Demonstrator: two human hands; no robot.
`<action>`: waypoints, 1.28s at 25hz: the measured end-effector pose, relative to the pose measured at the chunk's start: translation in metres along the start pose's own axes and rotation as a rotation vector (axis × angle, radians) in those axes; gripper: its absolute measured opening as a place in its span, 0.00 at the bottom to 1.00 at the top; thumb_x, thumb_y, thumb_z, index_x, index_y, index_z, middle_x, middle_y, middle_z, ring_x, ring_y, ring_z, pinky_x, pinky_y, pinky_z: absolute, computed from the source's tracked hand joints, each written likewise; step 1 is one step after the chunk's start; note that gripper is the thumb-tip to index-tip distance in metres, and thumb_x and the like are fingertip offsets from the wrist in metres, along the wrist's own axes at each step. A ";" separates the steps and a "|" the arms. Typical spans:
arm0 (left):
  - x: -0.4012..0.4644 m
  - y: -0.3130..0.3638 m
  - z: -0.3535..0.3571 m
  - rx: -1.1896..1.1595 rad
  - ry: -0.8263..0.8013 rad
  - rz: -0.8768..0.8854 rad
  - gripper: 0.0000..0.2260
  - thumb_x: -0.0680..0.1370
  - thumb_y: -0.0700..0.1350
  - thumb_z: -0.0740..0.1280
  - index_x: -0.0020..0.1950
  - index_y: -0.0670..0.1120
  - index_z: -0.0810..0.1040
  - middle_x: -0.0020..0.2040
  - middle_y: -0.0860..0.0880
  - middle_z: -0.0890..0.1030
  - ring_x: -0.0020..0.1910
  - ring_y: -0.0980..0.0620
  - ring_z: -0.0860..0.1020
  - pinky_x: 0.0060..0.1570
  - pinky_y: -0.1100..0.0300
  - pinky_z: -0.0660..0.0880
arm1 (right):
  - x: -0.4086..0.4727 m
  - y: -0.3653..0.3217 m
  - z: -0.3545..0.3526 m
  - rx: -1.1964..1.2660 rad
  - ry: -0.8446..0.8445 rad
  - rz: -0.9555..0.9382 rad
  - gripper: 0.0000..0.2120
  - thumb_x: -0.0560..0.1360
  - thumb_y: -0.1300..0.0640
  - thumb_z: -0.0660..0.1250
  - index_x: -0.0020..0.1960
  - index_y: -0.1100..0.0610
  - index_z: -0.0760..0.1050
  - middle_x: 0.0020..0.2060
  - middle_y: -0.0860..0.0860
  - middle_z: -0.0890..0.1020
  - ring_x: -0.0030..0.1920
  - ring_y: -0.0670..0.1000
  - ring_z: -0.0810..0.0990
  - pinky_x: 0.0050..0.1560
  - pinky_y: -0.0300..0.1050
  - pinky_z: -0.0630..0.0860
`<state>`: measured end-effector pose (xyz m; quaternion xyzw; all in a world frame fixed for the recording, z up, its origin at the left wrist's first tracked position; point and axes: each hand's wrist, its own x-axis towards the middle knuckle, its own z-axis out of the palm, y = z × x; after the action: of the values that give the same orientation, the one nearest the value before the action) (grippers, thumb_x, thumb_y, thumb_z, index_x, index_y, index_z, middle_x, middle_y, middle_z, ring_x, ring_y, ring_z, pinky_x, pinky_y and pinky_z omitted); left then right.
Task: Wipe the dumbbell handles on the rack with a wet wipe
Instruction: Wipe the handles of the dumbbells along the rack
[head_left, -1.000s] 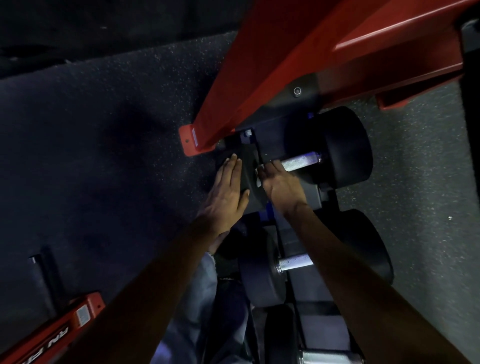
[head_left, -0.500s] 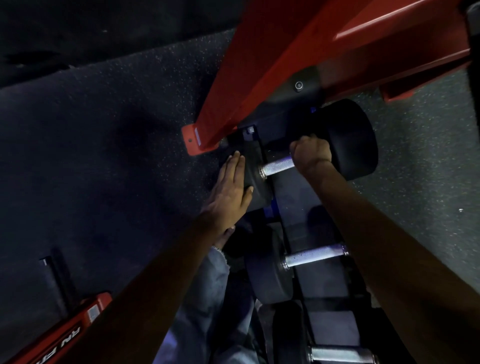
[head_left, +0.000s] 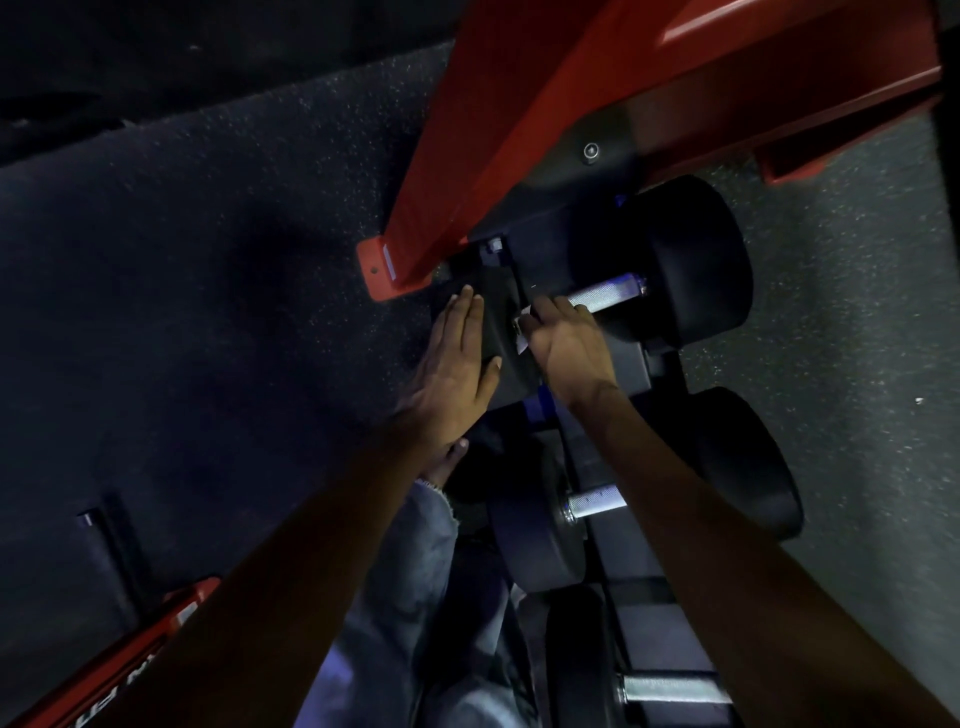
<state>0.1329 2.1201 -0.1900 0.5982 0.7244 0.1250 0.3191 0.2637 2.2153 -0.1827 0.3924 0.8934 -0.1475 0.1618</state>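
Note:
A black dumbbell lies on the low rack, its knurled metal handle (head_left: 608, 294) bare toward the right head (head_left: 691, 260). My right hand (head_left: 563, 345) is closed around the handle's left end, with a bit of white wet wipe (head_left: 522, 332) showing under the fingers. My left hand (head_left: 457, 374) lies flat, fingers together, against the outer face of the dumbbell's left head (head_left: 501, 332). Nearer to me, a second dumbbell's handle (head_left: 595, 503) shows partly behind my right forearm, and a third handle (head_left: 672, 688) lies at the bottom.
A red steel frame (head_left: 545, 114) slants overhead, its foot (head_left: 382, 270) on the dark speckled rubber floor (head_left: 208, 260). Another red frame part (head_left: 114, 670) sits at the bottom left. My knee in grey trousers (head_left: 410, 597) is beside the rack.
My right hand slid along the top handle from its right end back to its left end, uncovering the right part. My left hand stayed flat on the left head.

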 end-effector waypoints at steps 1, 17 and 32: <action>0.000 0.000 0.000 -0.004 -0.006 0.001 0.29 0.79 0.50 0.55 0.75 0.35 0.56 0.76 0.37 0.56 0.75 0.40 0.55 0.73 0.49 0.58 | 0.000 -0.002 0.000 0.047 0.012 0.038 0.07 0.69 0.65 0.68 0.48 0.63 0.78 0.46 0.58 0.78 0.47 0.60 0.78 0.41 0.49 0.74; 0.002 -0.004 -0.003 0.002 -0.018 0.020 0.28 0.81 0.46 0.59 0.76 0.35 0.53 0.77 0.39 0.53 0.76 0.43 0.51 0.75 0.54 0.51 | -0.022 0.044 0.015 0.313 0.348 0.561 0.16 0.75 0.66 0.58 0.62 0.65 0.69 0.45 0.67 0.80 0.43 0.69 0.79 0.41 0.57 0.73; 0.006 -0.012 0.008 0.049 0.069 0.083 0.29 0.77 0.51 0.55 0.72 0.32 0.61 0.72 0.35 0.62 0.72 0.38 0.61 0.72 0.50 0.59 | -0.017 -0.016 0.054 0.737 0.438 0.561 0.06 0.76 0.61 0.61 0.52 0.62 0.73 0.38 0.64 0.81 0.39 0.64 0.80 0.37 0.52 0.72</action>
<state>0.1278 2.1206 -0.2049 0.6305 0.7125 0.1410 0.2739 0.2716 2.1723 -0.2224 0.6697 0.6554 -0.3178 -0.1451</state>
